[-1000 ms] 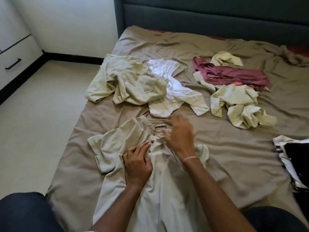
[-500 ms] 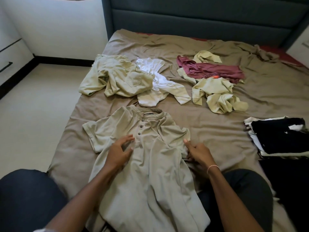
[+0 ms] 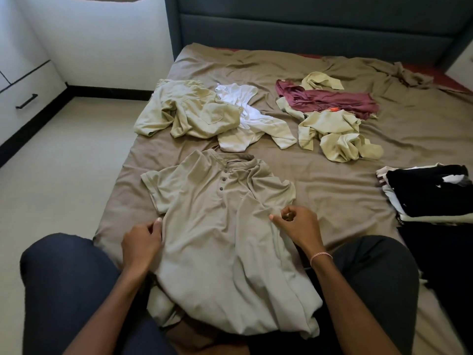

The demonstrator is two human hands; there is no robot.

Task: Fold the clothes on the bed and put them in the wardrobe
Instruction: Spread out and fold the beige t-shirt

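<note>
On the brown bedsheet [image 3: 332, 190] lies a beige button-neck shirt [image 3: 222, 226]; left hand [image 3: 142, 244] and right hand [image 3: 299, 228] pinch its sides.

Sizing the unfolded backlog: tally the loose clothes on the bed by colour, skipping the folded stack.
Beige: 4 (spread shirt, pocket shirt, crumpled shirt, small far piece)
White: 1 (white top)
Maroon: 1 (maroon top)
Total: 6; tangles may hide more.

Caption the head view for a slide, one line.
Left hand and right hand hold the sides of a beige shirt spread on the bed, loose clothes beyond.
</note>
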